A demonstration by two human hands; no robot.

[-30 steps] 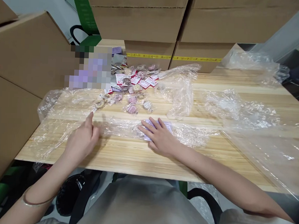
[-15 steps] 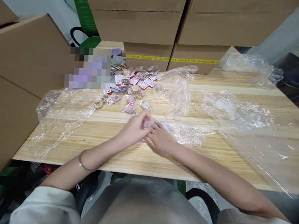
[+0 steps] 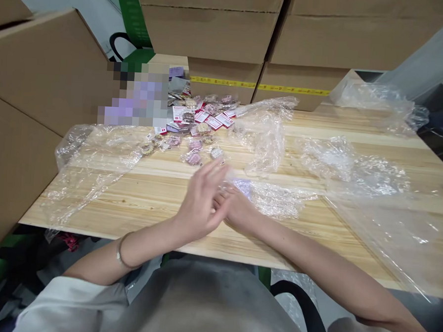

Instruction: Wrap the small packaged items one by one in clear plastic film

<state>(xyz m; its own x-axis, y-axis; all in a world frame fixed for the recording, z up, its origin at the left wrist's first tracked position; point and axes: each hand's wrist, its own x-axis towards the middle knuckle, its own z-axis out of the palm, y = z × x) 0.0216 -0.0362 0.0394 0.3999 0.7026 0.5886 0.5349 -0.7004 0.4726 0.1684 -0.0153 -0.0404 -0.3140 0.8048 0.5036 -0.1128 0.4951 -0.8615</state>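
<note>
My left hand [image 3: 203, 199] is raised over the table in front of me. Its fingers are stretched out and a little blurred, with the thumb apart. Just behind its palm is my right hand [image 3: 239, 209], low over the wood with curled fingers. The left hand partly hides those fingers, so whatever they hold cannot be made out. Beyond the right hand lies a purple card [image 3: 242, 187] beside crumpled clear plastic wrap [image 3: 279, 200]. Small round pieces in clear packets, such as a pink one [image 3: 193, 158] and a white one [image 3: 216, 153], rest beyond my fingers.
A pile of packets with red-and-white labels [image 3: 212, 122] lies further back. Clear plastic sheets [image 3: 99, 149] spread left, with more plastic [image 3: 380, 174] on the right. Large cardboard boxes [image 3: 213, 37] stand along the back; another box [image 3: 44, 72] borders the left.
My left hand has lifted away from the right hand, its fingers going from a closed pinch to stretched out. The right hand stays in nearly the same place. The view has shifted slightly.
</note>
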